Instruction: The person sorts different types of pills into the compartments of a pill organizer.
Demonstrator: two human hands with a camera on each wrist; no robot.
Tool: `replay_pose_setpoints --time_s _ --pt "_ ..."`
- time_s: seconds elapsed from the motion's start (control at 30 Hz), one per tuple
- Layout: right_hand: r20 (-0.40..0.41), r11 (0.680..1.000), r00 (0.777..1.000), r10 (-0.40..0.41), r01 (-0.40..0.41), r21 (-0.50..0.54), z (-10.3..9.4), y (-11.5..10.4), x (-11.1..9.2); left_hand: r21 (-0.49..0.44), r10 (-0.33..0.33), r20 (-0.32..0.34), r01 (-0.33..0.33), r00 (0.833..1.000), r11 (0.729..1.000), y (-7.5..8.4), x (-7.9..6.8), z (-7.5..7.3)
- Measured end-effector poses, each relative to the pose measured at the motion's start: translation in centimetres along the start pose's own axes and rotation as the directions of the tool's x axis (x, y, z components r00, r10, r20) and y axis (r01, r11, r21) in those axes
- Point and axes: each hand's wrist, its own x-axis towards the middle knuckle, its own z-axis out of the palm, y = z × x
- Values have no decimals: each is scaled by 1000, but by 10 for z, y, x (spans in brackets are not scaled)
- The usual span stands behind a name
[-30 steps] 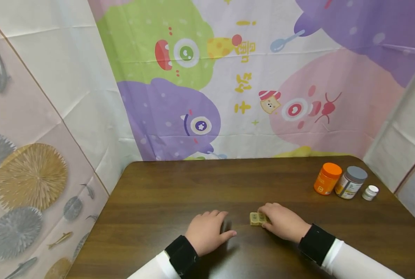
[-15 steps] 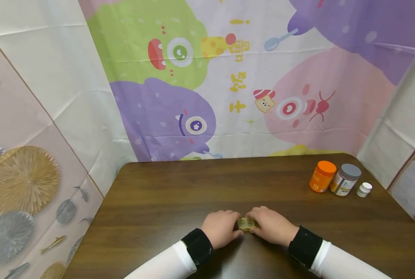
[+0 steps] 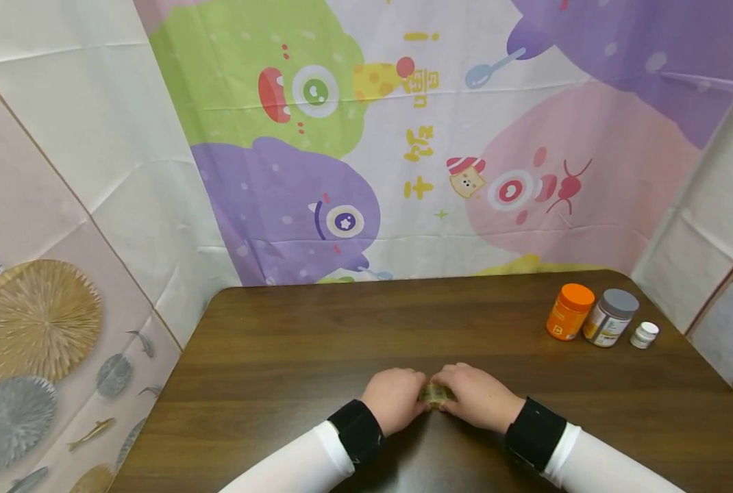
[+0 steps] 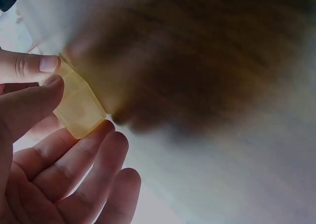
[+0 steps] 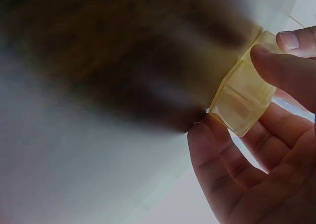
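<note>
A small translucent yellow pill box (image 3: pixel 436 394) with compartments lies low at the tabletop, between both hands. My left hand (image 3: pixel 394 400) pinches its left end. In the left wrist view, the thumb and fingers hold the yellow pill box (image 4: pixel 81 108), the other fingers spread below. From the right, my right hand (image 3: pixel 479 397) grips the other end. The right wrist view has the thumb on the near side of the pill box (image 5: pixel 242 93) and fingers under and behind it. Fingers hide both ends of the box; its contents cannot be made out.
At the table's (image 3: pixel 292 335) back right stand an orange jar (image 3: pixel 570 312), a grey-lidded jar (image 3: pixel 610 318) and a small white bottle (image 3: pixel 644 335). A printed cloth (image 3: pixel 428 239) hangs behind the table's far edge.
My left hand has moved right to the pill box and taken hold of its left end. The right hand has brought the box slightly left and nearer. The jars stay in place.
</note>
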Motion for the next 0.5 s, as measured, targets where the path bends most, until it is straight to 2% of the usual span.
replay_pose_setpoints --time_s 0.23,0.5 --pt "-6 1000 1000 7 -7 -12 0 0 2 -16 0 -22 -1 1000 1000 -1 0 1" --pt "-12 1000 1000 14 -14 -16 -1 0 3 -28 -7 0 7 1000 1000 -2 2 -1"
